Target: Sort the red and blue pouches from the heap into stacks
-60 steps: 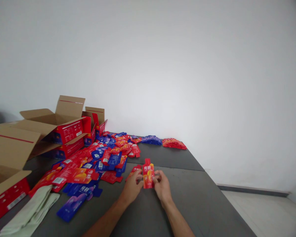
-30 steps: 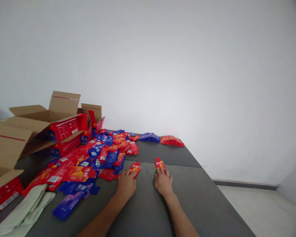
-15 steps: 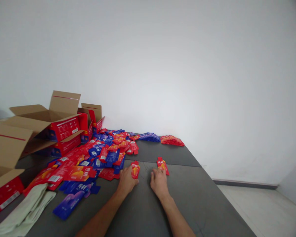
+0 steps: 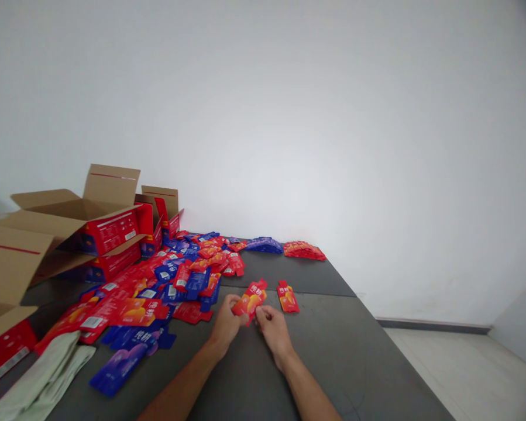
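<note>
A red sachet [image 4: 251, 300] with orange fruit printed on it is held up off the dark table, tilted. My left hand [image 4: 226, 325] grips its left side, fingers closed with the thumb at the lower edge. At the sachet's lower right corner, my right hand [image 4: 273, 329] has its thumb and forefinger pinched together on it. A second red sachet [image 4: 288, 298] lies flat on the table just beyond my right hand. To the left spreads a loose heap of red and blue sachets [image 4: 133, 313].
Open cardboard boxes [image 4: 113, 231] with red printed sides stand at the left. A folded pale cloth [image 4: 47, 374] lies at the front left. Along the back are a row of blue sachets [image 4: 265, 245] and a row of red sachets [image 4: 304, 251]. A white wall rises behind.
My left hand has lifted the red sachet and shifted it right. My right hand has left the other sachet on the table and moved left to the held one.
</note>
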`<control>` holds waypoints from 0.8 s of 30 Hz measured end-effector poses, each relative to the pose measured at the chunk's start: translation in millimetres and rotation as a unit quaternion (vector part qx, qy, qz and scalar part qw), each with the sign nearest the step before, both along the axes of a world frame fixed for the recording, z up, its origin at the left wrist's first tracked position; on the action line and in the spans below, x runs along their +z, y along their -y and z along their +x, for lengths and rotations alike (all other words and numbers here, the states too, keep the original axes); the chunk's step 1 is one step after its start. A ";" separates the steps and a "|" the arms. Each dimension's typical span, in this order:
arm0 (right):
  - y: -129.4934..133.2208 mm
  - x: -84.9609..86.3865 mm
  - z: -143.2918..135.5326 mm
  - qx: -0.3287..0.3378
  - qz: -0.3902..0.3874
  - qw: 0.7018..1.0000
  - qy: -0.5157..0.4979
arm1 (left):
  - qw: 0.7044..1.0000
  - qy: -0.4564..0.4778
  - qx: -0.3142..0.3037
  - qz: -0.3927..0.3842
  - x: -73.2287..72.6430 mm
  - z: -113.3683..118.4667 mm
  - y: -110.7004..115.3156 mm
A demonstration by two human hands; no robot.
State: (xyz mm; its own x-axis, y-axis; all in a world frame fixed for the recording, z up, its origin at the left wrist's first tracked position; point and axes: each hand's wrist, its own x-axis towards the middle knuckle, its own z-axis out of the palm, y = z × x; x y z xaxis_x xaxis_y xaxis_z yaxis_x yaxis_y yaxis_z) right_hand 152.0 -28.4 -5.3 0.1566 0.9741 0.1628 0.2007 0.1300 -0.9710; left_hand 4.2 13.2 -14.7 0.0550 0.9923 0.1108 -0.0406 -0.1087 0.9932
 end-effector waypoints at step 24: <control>1.4 -5.5 -6.2 0.070 0.023 0.995 0.072 | 0.999 0.023 0.015 0.024 13.3 -12.3 -5.1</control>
